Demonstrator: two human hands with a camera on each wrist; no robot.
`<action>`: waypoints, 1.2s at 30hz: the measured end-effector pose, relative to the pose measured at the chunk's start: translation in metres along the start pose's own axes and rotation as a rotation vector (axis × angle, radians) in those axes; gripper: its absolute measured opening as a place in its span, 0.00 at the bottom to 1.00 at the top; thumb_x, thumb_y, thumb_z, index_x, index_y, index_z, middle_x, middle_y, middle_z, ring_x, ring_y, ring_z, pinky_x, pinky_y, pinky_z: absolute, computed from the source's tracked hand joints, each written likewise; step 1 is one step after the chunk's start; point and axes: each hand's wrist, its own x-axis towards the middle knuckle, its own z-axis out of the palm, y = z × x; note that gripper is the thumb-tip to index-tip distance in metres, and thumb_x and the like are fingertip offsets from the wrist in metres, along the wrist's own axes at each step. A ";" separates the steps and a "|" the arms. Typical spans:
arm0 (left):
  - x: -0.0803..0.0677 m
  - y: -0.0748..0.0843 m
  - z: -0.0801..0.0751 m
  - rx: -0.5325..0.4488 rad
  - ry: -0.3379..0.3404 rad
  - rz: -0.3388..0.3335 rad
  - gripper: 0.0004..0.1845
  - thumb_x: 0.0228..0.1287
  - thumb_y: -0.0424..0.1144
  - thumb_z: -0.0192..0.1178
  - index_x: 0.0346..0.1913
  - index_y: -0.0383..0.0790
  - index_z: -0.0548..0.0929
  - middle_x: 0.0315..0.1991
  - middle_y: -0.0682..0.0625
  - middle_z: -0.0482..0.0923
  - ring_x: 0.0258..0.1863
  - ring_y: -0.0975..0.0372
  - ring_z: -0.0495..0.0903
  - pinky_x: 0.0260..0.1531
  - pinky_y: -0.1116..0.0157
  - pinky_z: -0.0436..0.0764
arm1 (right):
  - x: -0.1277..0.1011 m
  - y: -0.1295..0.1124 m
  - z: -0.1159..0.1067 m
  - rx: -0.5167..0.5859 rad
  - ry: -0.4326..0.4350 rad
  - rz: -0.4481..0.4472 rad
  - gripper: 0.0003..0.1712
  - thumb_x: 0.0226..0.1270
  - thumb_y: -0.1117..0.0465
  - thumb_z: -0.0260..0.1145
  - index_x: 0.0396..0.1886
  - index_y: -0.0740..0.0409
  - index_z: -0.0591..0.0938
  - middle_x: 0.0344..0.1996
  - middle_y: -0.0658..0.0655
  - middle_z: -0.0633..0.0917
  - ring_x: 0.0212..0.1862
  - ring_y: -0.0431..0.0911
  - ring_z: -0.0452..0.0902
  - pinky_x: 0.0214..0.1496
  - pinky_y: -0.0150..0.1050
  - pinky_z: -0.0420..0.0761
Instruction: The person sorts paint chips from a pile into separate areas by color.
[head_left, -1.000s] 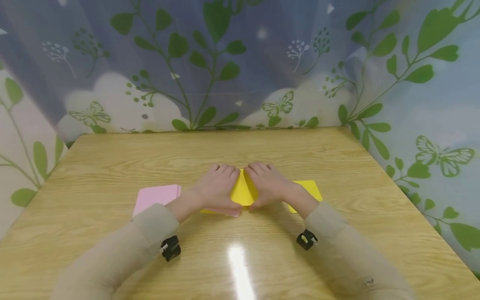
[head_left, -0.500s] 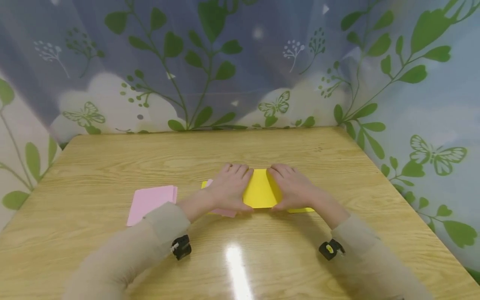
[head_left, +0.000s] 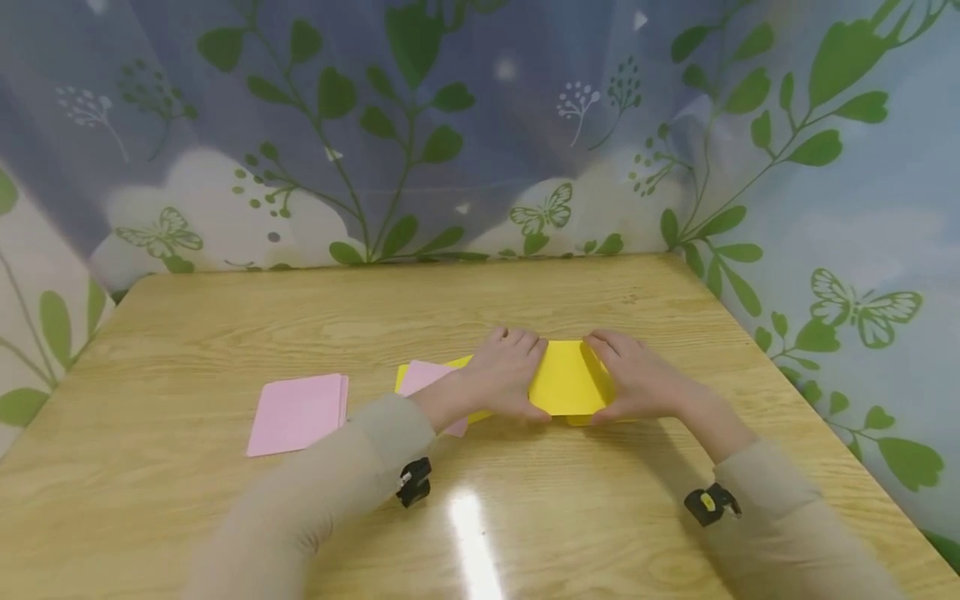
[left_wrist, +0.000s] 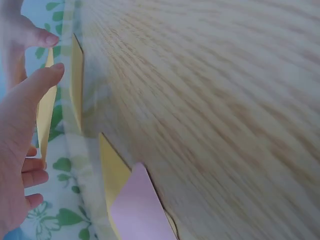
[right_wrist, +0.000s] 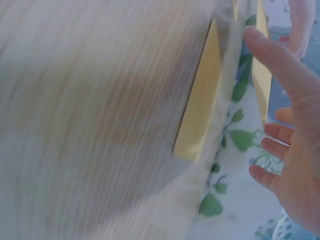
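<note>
A yellow paper square is held between my two hands, a little above the wooden table. My left hand grips its left edge, thumb at the near side and fingers at the far side. My right hand grips the right edge the same way. The left wrist view shows the sheet edge-on between thumb and fingers of the left hand. In the right wrist view the sheet sits by my right hand, above another yellow sheet lying flat.
A pink sheet lies on a flat yellow sheet just left of my left hand. A small stack of pink sheets lies further left. A leaf-patterned curtain surrounds the table's far and right edges.
Both hands have slid to the right with the yellow square between them. That uncovered the pink and yellow sheets on the left and covered the yellow sheet on the right.
</note>
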 end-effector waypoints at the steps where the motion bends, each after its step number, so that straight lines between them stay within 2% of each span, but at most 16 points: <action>1: 0.005 0.002 0.002 -0.006 -0.015 -0.001 0.57 0.44 0.77 0.49 0.67 0.35 0.60 0.61 0.46 0.65 0.59 0.55 0.63 0.55 0.56 0.62 | -0.002 0.003 0.000 -0.001 -0.002 -0.002 0.62 0.34 0.38 0.76 0.64 0.70 0.60 0.61 0.69 0.64 0.62 0.62 0.59 0.57 0.60 0.64; 7: 0.025 0.017 0.010 -0.071 -0.092 0.009 0.57 0.44 0.78 0.48 0.68 0.36 0.59 0.63 0.46 0.63 0.61 0.56 0.60 0.59 0.56 0.58 | -0.014 0.017 0.008 -0.043 -0.012 -0.011 0.61 0.36 0.35 0.74 0.62 0.71 0.63 0.58 0.69 0.67 0.60 0.62 0.61 0.57 0.60 0.64; 12: 0.032 0.030 0.014 -0.096 -0.118 0.024 0.57 0.44 0.79 0.46 0.68 0.37 0.59 0.62 0.47 0.63 0.61 0.56 0.60 0.61 0.57 0.55 | -0.022 0.025 0.015 -0.069 -0.030 -0.013 0.60 0.38 0.31 0.70 0.61 0.71 0.64 0.56 0.68 0.68 0.58 0.61 0.63 0.55 0.59 0.67; 17: 0.037 0.037 0.014 -0.128 -0.153 0.009 0.56 0.46 0.77 0.48 0.69 0.39 0.58 0.63 0.46 0.62 0.62 0.56 0.59 0.62 0.55 0.54 | -0.023 0.028 0.016 -0.052 -0.070 0.006 0.59 0.40 0.32 0.70 0.62 0.70 0.64 0.58 0.68 0.68 0.60 0.61 0.61 0.56 0.61 0.65; 27: 0.047 0.044 0.015 -0.099 -0.174 -0.003 0.54 0.47 0.77 0.47 0.70 0.42 0.57 0.62 0.48 0.63 0.61 0.57 0.60 0.59 0.57 0.56 | -0.024 0.031 0.014 -0.045 -0.130 0.031 0.57 0.41 0.34 0.71 0.61 0.71 0.65 0.57 0.68 0.69 0.59 0.62 0.62 0.56 0.61 0.64; 36: 0.049 0.041 0.014 -0.137 -0.208 -0.033 0.54 0.48 0.76 0.48 0.71 0.43 0.54 0.66 0.46 0.59 0.65 0.55 0.57 0.65 0.52 0.51 | -0.022 0.031 0.009 -0.019 -0.151 0.046 0.57 0.42 0.34 0.70 0.61 0.71 0.64 0.57 0.69 0.67 0.59 0.64 0.61 0.54 0.63 0.65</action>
